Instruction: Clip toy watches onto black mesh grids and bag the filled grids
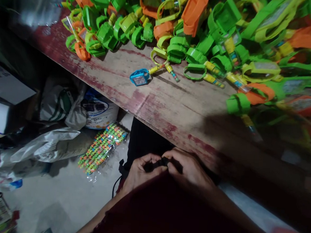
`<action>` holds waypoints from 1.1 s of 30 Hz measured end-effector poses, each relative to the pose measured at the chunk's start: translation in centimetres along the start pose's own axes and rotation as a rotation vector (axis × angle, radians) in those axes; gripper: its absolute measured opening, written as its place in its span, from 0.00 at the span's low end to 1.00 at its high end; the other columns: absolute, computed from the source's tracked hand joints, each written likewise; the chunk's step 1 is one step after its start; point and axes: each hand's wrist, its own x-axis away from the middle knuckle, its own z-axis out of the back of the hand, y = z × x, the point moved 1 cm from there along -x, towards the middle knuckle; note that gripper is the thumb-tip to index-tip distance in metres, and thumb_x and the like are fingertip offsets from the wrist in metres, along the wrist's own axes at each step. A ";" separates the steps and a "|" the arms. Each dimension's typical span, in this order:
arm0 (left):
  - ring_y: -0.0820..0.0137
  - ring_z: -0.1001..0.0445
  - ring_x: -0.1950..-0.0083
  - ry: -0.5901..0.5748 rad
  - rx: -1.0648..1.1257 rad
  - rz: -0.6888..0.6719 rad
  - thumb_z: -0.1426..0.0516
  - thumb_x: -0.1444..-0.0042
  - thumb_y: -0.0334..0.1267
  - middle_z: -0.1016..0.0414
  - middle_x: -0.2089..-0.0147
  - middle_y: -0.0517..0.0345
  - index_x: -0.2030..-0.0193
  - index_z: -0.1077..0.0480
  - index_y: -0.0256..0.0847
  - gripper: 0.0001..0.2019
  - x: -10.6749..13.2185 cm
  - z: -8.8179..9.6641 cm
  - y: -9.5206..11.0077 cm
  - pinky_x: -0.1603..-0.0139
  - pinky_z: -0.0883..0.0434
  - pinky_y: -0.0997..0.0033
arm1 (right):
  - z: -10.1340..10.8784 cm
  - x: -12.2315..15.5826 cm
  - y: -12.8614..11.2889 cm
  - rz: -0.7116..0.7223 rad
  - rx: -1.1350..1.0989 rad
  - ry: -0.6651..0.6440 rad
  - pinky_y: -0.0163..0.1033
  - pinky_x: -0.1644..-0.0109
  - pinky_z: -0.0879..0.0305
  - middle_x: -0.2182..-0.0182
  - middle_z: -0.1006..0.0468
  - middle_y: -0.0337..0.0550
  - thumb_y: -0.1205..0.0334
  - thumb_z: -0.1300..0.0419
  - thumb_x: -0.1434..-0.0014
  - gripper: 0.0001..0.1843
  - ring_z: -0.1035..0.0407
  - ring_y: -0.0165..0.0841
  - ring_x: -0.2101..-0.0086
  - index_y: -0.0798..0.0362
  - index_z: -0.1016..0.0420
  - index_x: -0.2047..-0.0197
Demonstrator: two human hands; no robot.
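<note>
Close to my waist, below the table edge, my left hand and my right hand meet with bent fingers. Between the fingertips both pinch a small black strap-like piece; its exact kind is too dark to make out. On the wooden table beyond the hands lies a blue toy watch. Just behind it are a yellow toy watch and small tubes of colored beads. A large heap of green, orange and yellow toy watches covers the far side.
Under the table's left edge are white sacks and crumpled plastic bags. A clear packet of colorful pieces rests on the grey floor. A white box stands at the far left.
</note>
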 end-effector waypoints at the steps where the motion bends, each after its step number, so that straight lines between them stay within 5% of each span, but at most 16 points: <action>1: 0.70 0.32 0.66 -0.003 0.002 0.009 0.40 0.56 0.44 0.29 0.69 0.61 0.68 0.24 0.39 0.12 0.0 0.0 0.0 0.59 0.33 0.71 | 0.0 0.0 0.0 -0.011 0.036 0.002 0.38 0.61 0.37 0.67 0.25 0.42 0.65 0.50 0.44 0.08 0.29 0.34 0.66 0.52 0.31 0.62; 9: 0.73 0.35 0.69 -0.064 0.055 0.015 0.39 0.55 0.44 0.33 0.73 0.63 0.72 0.31 0.39 0.10 -0.1 0.1 -0.2 0.65 0.35 0.73 | -0.8 0.0 0.0 0.037 0.222 0.118 0.35 0.71 0.46 0.76 0.34 0.37 0.66 0.52 0.47 0.03 0.38 0.30 0.76 0.50 0.41 0.71; 15: 0.73 0.36 0.69 -0.080 0.036 -0.030 0.41 0.54 0.42 0.33 0.73 0.62 0.72 0.31 0.39 0.09 -0.4 0.3 -0.3 0.66 0.36 0.74 | -0.7 0.1 -0.4 -0.031 0.241 0.100 0.36 0.70 0.42 0.73 0.28 0.39 0.64 0.52 0.44 0.06 0.33 0.31 0.74 0.51 0.34 0.68; 20: 0.73 0.37 0.69 -0.079 0.040 -0.029 0.42 0.54 0.44 0.33 0.72 0.61 0.72 0.30 0.38 0.10 -0.3 0.1 0.1 0.64 0.36 0.73 | -0.3 0.2 -0.4 -0.095 0.064 0.018 0.41 0.59 0.34 0.64 0.20 0.45 0.61 0.51 0.41 0.14 0.26 0.36 0.64 0.53 0.27 0.59; 23: 0.73 0.36 0.69 -0.077 0.041 -0.029 0.41 0.53 0.44 0.33 0.72 0.62 0.71 0.30 0.39 0.10 -0.2 0.0 0.1 0.65 0.36 0.73 | -0.3 0.2 -0.3 -0.092 0.058 0.080 0.38 0.63 0.34 0.70 0.21 0.42 0.62 0.50 0.41 0.11 0.27 0.33 0.69 0.52 0.26 0.64; 27: 0.72 0.35 0.68 -0.118 0.021 -0.067 0.40 0.53 0.45 0.31 0.71 0.61 0.69 0.29 0.39 0.11 -0.4 0.1 -0.1 0.63 0.35 0.73 | -0.1 -0.3 -0.5 0.192 0.291 0.153 0.35 0.71 0.40 0.73 0.26 0.41 0.67 0.53 0.39 0.12 0.32 0.30 0.75 0.54 0.29 0.67; 33: 0.70 0.33 0.66 -0.119 -0.017 -0.108 0.41 0.53 0.45 0.28 0.71 0.60 0.68 0.27 0.39 0.11 -0.3 0.3 0.4 0.61 0.33 0.71 | 1.3 -1.2 -1.2 0.536 0.739 -0.032 0.38 0.71 0.43 0.71 0.27 0.42 0.72 0.53 0.37 0.15 0.31 0.32 0.72 0.52 0.27 0.65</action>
